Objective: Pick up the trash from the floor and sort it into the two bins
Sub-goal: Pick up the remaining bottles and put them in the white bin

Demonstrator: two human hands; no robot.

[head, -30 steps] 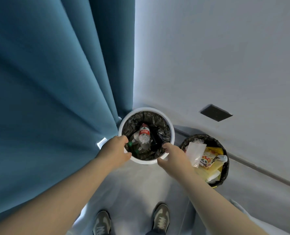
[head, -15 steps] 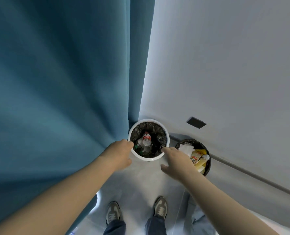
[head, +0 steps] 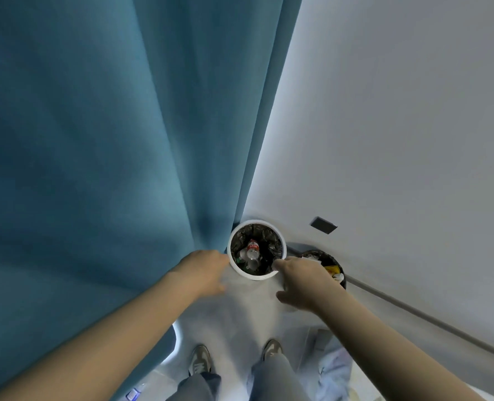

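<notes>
A blue curtain [head: 95,140] hangs down the left side and meets the floor [head: 248,311] at its far edge. The left hand [head: 208,270] reaches forward on a bare, nearly straight arm. Its fingers are loose and slightly bent and hold nothing, and its knuckles are just beside the left rim of the white bin [head: 253,276].

That bin stands upright in the floor's far corner, against the curtain's hem and the wall. It is lined with a black bag, and a clear plastic bottle [head: 252,250] with a red label lies inside among other clear pieces.

The right hand [head: 300,280] is spread and empty, palm down, with the thumb out toward the person and the forefinger stretched to the white bin's right rim. It may be touching the rim, but the view is too small to tell.

Past its knuckles is the black bin [head: 328,256], just beside the white one along the wall edge and partly covered by the hand. It holds white paper and a yellow wrapper [head: 333,269].

A dark plate [head: 323,225] is set in the wall above. At the floor's near edge are two grey shoes [head: 199,358], and a pale crumpled cloth [head: 335,369] lies to their right.
</notes>
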